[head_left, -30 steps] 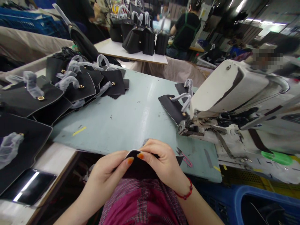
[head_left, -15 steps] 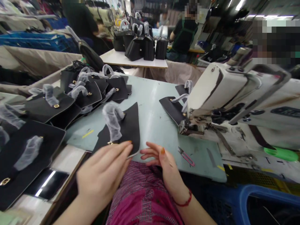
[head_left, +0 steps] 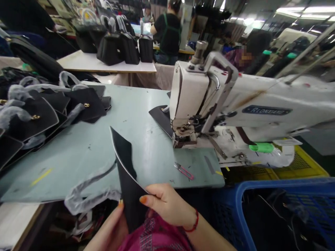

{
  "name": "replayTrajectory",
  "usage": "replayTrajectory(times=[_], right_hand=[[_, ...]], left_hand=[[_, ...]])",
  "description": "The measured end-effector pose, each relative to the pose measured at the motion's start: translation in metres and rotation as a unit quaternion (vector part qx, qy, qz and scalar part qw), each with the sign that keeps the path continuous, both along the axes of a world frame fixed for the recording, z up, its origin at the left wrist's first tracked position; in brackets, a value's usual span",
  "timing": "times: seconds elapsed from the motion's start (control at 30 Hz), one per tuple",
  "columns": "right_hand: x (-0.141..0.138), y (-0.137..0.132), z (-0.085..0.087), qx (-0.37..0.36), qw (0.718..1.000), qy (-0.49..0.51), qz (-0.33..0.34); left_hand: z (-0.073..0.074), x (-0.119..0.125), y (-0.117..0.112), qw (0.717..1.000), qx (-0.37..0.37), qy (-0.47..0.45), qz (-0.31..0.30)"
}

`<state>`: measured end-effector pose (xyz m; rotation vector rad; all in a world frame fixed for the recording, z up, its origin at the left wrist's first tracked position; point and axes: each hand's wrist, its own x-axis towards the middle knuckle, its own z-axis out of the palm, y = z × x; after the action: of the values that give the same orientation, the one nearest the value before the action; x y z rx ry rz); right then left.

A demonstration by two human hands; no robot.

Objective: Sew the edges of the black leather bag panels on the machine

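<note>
A black bag panel (head_left: 125,174) with a pale edge stands tilted on its side between my hands, at the table's front edge. My right hand (head_left: 169,205) pinches its right edge between thumb and fingers. My left hand (head_left: 113,225) grips the lower left side, its fingers partly hidden behind the panel. From the panel's left side hangs a handle (head_left: 83,195) wrapped in clear plastic. To the right of the panel, pink-handled thread snips (head_left: 184,170) lie on the green table (head_left: 141,139).
A white sewing machine (head_left: 209,101) stands on the right, another black panel (head_left: 161,116) beside its head. More panels with wrapped handles (head_left: 86,104) are heaped at left. A blue basket (head_left: 242,195) holds black pieces at lower right. Finished-looking bags (head_left: 110,48) stand on a white table behind.
The black panel has been lifted from the table and turned on its side. My right hand, apart from it before, now grips it. The view has swung right.
</note>
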<state>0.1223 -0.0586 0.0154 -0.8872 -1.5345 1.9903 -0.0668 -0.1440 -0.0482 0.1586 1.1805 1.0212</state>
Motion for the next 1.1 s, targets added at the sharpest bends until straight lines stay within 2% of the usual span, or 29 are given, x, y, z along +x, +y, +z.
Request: replayTrajectory(times=[0.07, 0.17, 0.23, 0.3, 0.43, 0.6, 0.7, 0.93, 1.1], right_hand=[[0.0, 0.006, 0.003, -0.044, 0.998, 0.024, -0.041], [0.007, 0.023, -0.003, -0.029, 0.986, -0.019, -0.161], [0.014, 0.039, -0.007, -0.004, 0.974, -0.056, -0.219], [0.021, 0.055, -0.01, 0.003, 0.968, -0.058, -0.245], [0.03, 0.079, -0.014, -0.01, 0.959, -0.024, -0.281], [0.029, 0.092, -0.02, -0.011, 0.949, -0.024, -0.313], [0.027, 0.095, -0.02, -0.013, 0.945, -0.023, -0.327], [0.026, 0.095, -0.019, -0.01, 0.938, -0.028, -0.346], [0.026, 0.094, -0.019, -0.002, 0.938, -0.036, -0.344]], left_hand=[[0.018, 0.012, 0.033, 0.998, -0.03, -0.047, -0.003], [0.034, 0.035, 0.091, 0.999, 0.029, -0.024, 0.028], [0.038, 0.049, 0.127, 0.997, 0.072, 0.004, 0.039], [0.038, 0.059, 0.158, 0.995, 0.095, 0.018, 0.024], [0.038, 0.066, 0.2, 0.993, 0.117, 0.014, -0.023], [0.037, 0.064, 0.226, 0.986, 0.148, 0.032, -0.066], [0.033, 0.063, 0.235, 0.985, 0.141, 0.042, -0.084], [0.026, 0.062, 0.245, 0.984, 0.147, 0.055, -0.08], [0.029, 0.058, 0.245, 0.981, 0.152, 0.053, -0.104]])
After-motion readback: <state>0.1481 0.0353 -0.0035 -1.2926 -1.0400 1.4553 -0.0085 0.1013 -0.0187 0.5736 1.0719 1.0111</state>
